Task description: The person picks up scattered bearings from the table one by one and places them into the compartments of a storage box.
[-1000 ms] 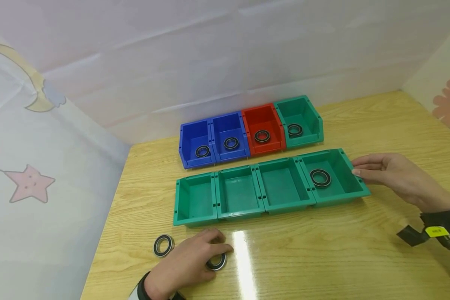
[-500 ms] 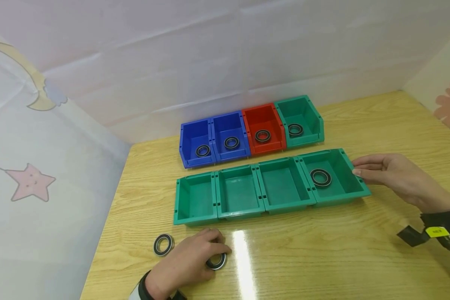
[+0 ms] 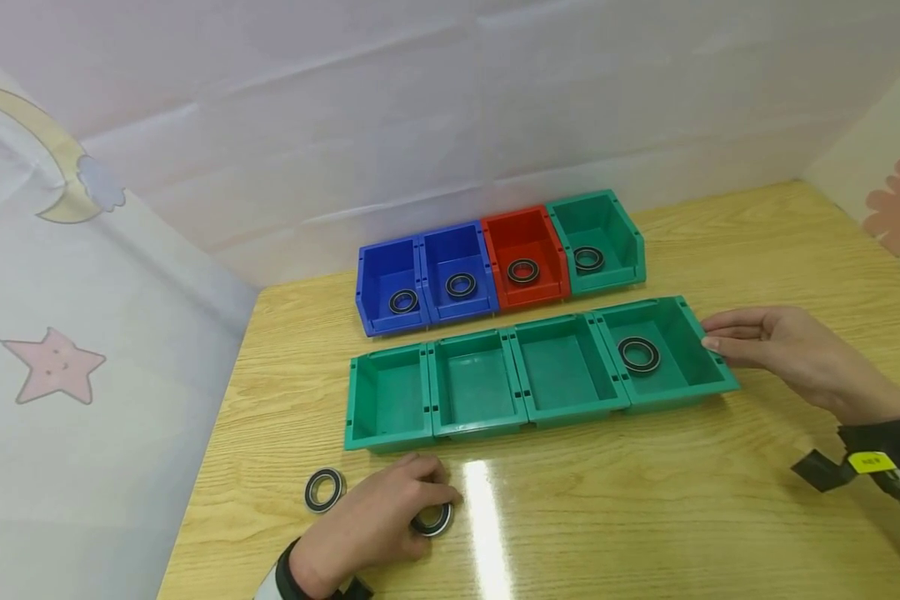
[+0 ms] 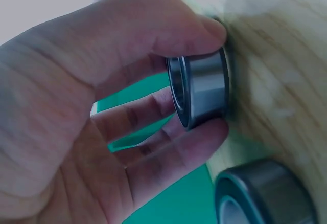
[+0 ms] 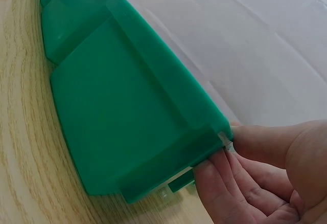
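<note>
My left hand (image 3: 381, 518) pinches a black-and-silver ball bearing (image 3: 432, 520) at the front of the table. In the left wrist view, thumb and fingers hold this bearing (image 4: 204, 88) by its shiny outer ring, close against the wood. A second bearing (image 3: 324, 490) lies flat on the table left of that hand. My right hand (image 3: 783, 354) grips the right end rim of the front row of green bins (image 3: 663, 393), thumb on top and fingers beneath the lip, as the right wrist view shows. One bearing (image 3: 639, 355) lies inside the rightmost green bin.
Behind stands a row of two blue bins (image 3: 390, 260), a red bin (image 3: 517, 233) and a green bin (image 3: 592, 218), each with one bearing in it. The wooden table (image 3: 645, 500) meets a cloth-covered wall (image 3: 307, 125) at the back and sides.
</note>
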Available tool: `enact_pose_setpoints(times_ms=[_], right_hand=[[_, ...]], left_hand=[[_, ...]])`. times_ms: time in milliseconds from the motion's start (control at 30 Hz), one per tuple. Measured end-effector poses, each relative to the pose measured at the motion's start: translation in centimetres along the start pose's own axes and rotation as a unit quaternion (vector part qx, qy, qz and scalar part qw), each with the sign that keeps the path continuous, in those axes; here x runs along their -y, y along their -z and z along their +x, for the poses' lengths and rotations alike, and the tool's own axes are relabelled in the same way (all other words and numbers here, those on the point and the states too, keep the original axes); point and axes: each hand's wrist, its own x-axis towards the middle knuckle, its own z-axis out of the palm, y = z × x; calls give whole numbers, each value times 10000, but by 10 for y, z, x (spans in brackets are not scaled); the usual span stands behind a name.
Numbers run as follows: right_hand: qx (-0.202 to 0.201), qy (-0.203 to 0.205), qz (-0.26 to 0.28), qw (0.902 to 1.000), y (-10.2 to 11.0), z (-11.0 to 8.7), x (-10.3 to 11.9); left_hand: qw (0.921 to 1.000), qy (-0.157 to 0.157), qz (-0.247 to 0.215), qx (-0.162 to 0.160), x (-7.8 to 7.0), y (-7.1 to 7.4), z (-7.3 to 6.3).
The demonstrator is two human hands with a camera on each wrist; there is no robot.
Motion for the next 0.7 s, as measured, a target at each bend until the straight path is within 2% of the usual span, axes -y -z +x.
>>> enact_pose_setpoints(times_ms=[267,433,700], right_hand=[[59,-99,-71,9999,0,1,2],[102,-130,-62,9998,0,1,2],[33,-73,3,10000,1,0,2]], left_hand=[[10000,-5,-74,-18,-3,6,5],[9999,-118,-11,12,-6,11,7],[9993,-322,45,180,-13,30,10]])
